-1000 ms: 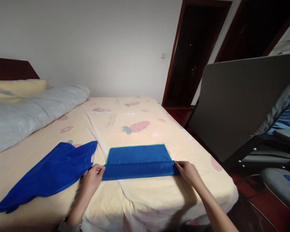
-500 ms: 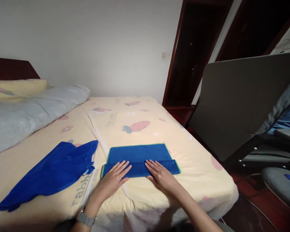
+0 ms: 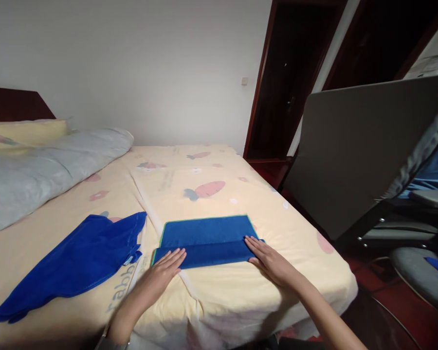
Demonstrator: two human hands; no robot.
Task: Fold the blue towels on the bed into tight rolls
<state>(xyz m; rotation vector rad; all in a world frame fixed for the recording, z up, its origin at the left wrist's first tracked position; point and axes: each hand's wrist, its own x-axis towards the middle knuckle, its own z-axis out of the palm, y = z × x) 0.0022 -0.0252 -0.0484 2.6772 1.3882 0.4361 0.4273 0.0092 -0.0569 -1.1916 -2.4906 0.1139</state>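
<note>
A blue cloth (image 3: 211, 243) with green edging lies on the bed, its near part folded over in a band. Flat on the left end of that band rests my left hand (image 3: 165, 272), fingers stretched out. My right hand (image 3: 270, 260) lies with straight fingers on the band's right end. Neither hand grips anything. To the left, apart from both hands, a second, brighter blue cloth (image 3: 73, 260) is spread loosely with a small tag at its right edge.
The bed (image 3: 211, 170) has a yellow sheet with carrot prints. A grey rolled quilt (image 3: 58, 158) and yellow pillow (image 3: 25, 131) lie at the left. On the right stand a large dark grey panel (image 3: 357, 150) and a grey seat (image 3: 419, 277). Behind is a dark door (image 3: 292, 78).
My hands have slid apart along the folded band, the left one leftward and the right one rightward, to its two ends. The fold looks flat as before.
</note>
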